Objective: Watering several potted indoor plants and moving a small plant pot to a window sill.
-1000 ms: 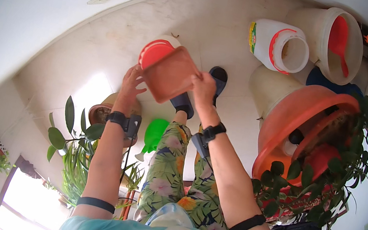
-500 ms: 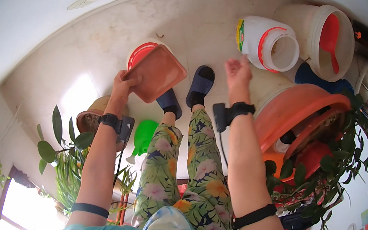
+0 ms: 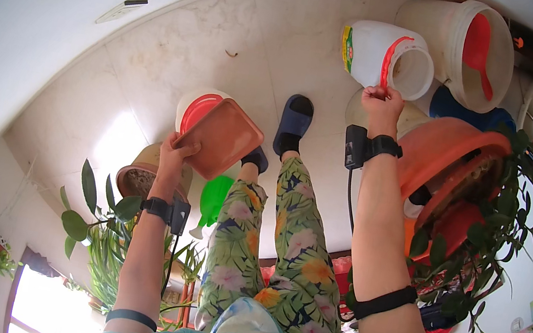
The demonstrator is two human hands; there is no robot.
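Note:
A reddish-brown rectangular plastic tray (image 3: pixel 222 141) is in my left hand (image 3: pixel 176 153), thumb over its near left edge and fingers beneath. Behind the tray shows part of a white round container (image 3: pixel 187 99) with a red top (image 3: pixel 202 111). My right hand (image 3: pixel 382 108) closes its fingers on the red carrying handle (image 3: pixel 390 63) of a white plastic jar (image 3: pixel 370 46). The jar has a wide open mouth, turned to the right in the picture, and a yellow-green label.
A large whitish bucket (image 3: pixel 438 40) with a red scoop (image 3: pixel 478 50) stands at the far right. Large orange pots (image 3: pixel 444 148) with trailing plants fill the right side. A green watering can (image 3: pixel 212 200) and a potted plant (image 3: pixel 136 179) are near my left arm.
My right hand has moved right to the jar and taken hold of its red handle. My left hand and the tray have shifted slightly nearer to me.

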